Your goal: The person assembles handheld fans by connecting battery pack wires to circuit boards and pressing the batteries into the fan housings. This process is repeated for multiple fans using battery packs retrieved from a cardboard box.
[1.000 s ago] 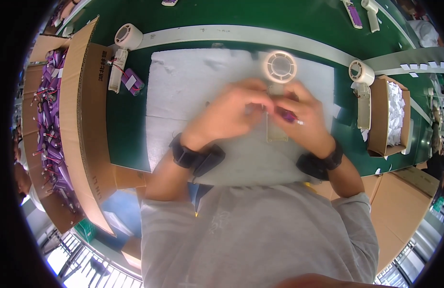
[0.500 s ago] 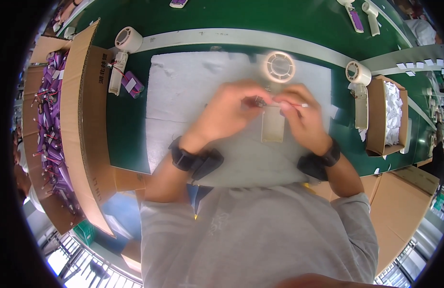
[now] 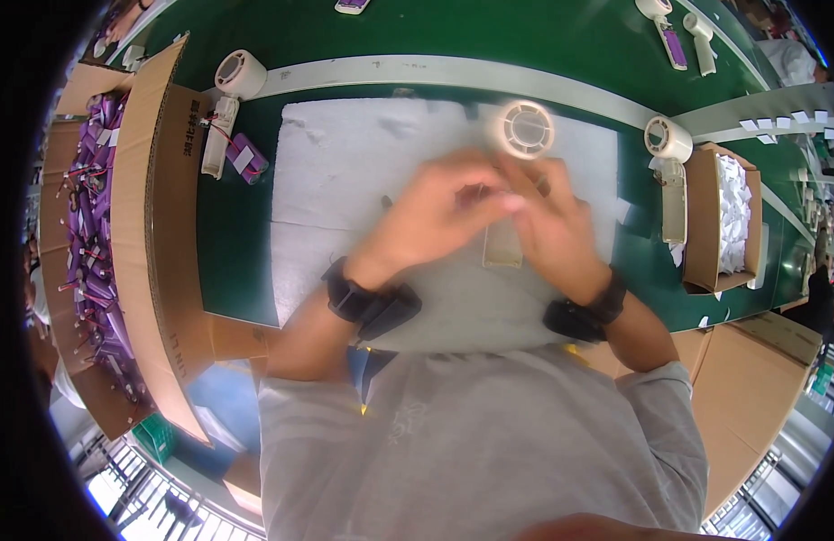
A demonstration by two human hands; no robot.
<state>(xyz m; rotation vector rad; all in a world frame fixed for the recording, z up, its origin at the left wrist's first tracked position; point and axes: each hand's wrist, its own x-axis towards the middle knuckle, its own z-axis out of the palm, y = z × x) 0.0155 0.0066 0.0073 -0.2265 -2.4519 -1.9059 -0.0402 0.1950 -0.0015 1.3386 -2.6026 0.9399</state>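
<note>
Fan (image 3: 526, 129) on white, rough-textured mat (image 3: 331, 158), toward mat's far right: round slotted head, boxy pale handle (image 3: 502, 252). Left hand (image 3: 439, 212) and right hand (image 3: 557, 230) cover part of handle, fingers bunched together, blurred; cannot tell what they pinch. Left of mat: second fan (image 3: 221, 131), purple pack (image 3: 246, 159), cardboard box (image 3: 133, 225) heaped with purple packs (image 3: 96, 234). Right of mat: third fan (image 3: 674, 194), carton (image 3: 701, 225) of white slips (image 3: 732, 212). Beneath mat: green surface (image 3: 236, 243). Beyond mat: pale rail (image 3: 390, 68).
</note>
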